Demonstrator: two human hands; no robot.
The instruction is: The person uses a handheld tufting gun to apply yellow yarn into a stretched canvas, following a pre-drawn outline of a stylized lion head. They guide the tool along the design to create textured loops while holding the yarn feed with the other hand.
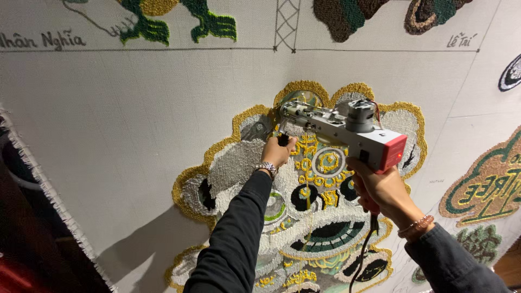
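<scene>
A grey and red tufting gun (347, 130) is pressed nose-first against a stretched white cloth (119, 114). My right hand (380, 187) grips its rear handle below the red end. My left hand (278, 152), with a metal watch on the wrist, holds the black front handle near the gun's nose. The nose touches the top of a tufted lion-head design (304, 217) in white, gold, black and green yarn. A black cord (362, 255) hangs from the gun.
More tufted patches sit along the cloth's top edge (179, 21) and at the right (488, 184). Drawn pencil lines divide the cloth. The cloth's frayed left edge (49, 195) borders a dark area.
</scene>
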